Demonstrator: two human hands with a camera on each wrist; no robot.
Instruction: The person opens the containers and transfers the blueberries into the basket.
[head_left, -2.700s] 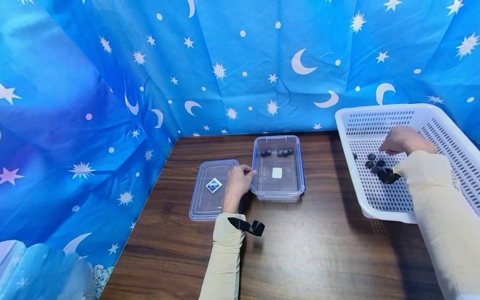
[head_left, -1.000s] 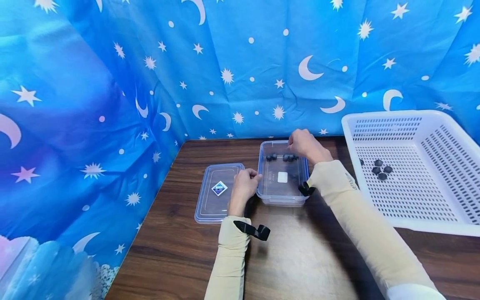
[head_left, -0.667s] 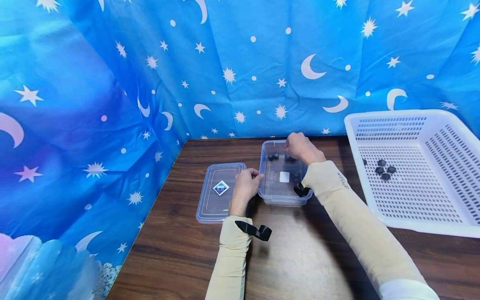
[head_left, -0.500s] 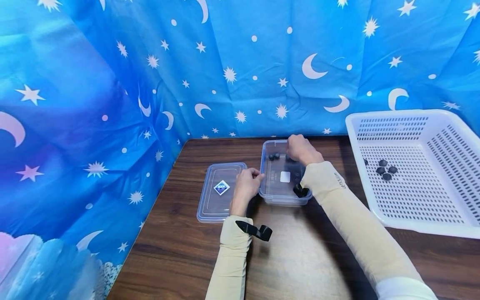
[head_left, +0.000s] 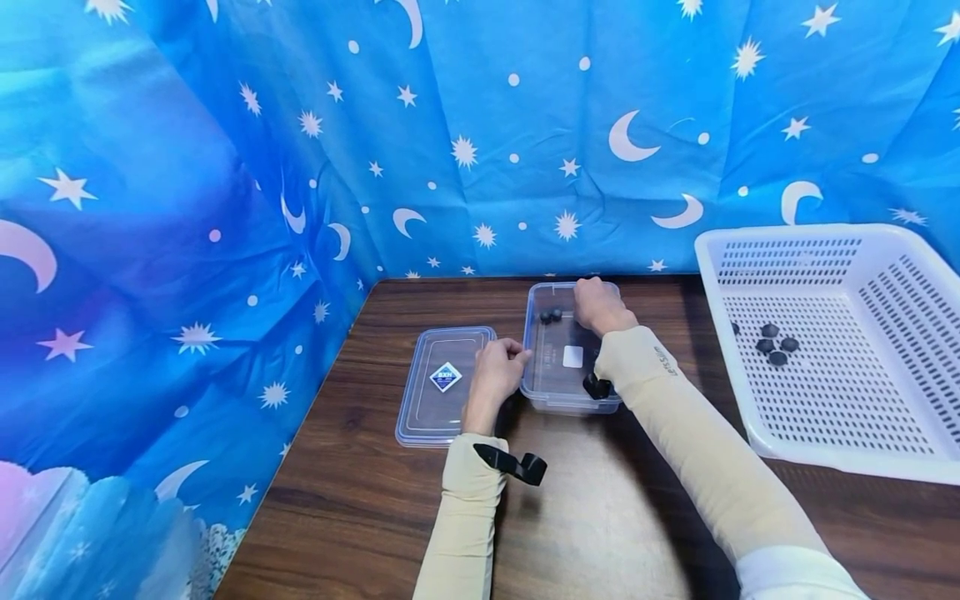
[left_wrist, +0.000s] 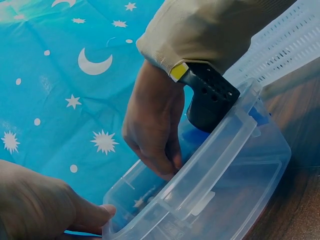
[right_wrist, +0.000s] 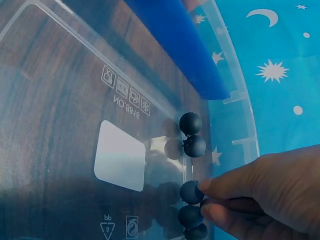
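Observation:
My left hand [head_left: 497,371] holds the near-left rim of a clear plastic food container [head_left: 558,396] between thumb and fingers. In the left wrist view the thumb tip lies against the container's corner. My right hand [head_left: 600,307] reaches down inside the container at its far end. In the right wrist view its thumb and finger pinch a dark blue blueberry [right_wrist: 190,193], in line with several others along the end wall. Two of these blueberries [right_wrist: 194,146] sit together a short gap away. From the head view, my right hand hides part of the row.
A clear lid [head_left: 427,408] with a blue label lies left of the container. At the right stands a white perforated basket [head_left: 840,400] with several blueberries [head_left: 777,358] inside. Behind the brown table [head_left: 337,483] hangs a blue star-patterned cloth [head_left: 525,192].
My right hand has gone from the basket to the container, then lowered further into its far end. Fewer blueberries show in the basket. My left hand stays at the container's rim.

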